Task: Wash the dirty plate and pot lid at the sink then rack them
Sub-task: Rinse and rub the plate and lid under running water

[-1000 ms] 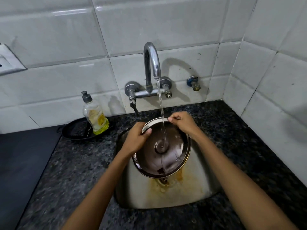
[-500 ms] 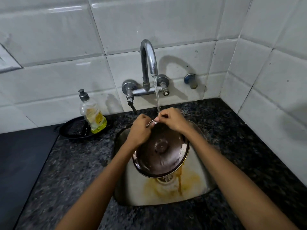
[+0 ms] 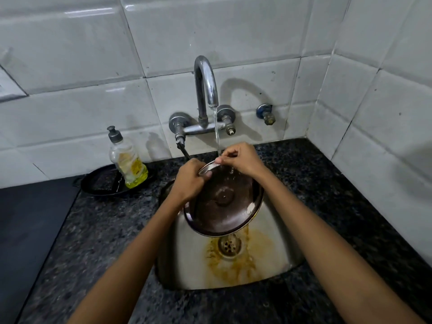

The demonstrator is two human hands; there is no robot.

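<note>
Both hands pinch the pot lid by its far rim, left hand beside right hand, tilting it over the sink so tap water at the fingertips runs off toward the drain

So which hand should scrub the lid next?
Probably the right hand: its fingers already rub the pot lid rim under the tap's stream, while the left hand steadies the rim.
</note>
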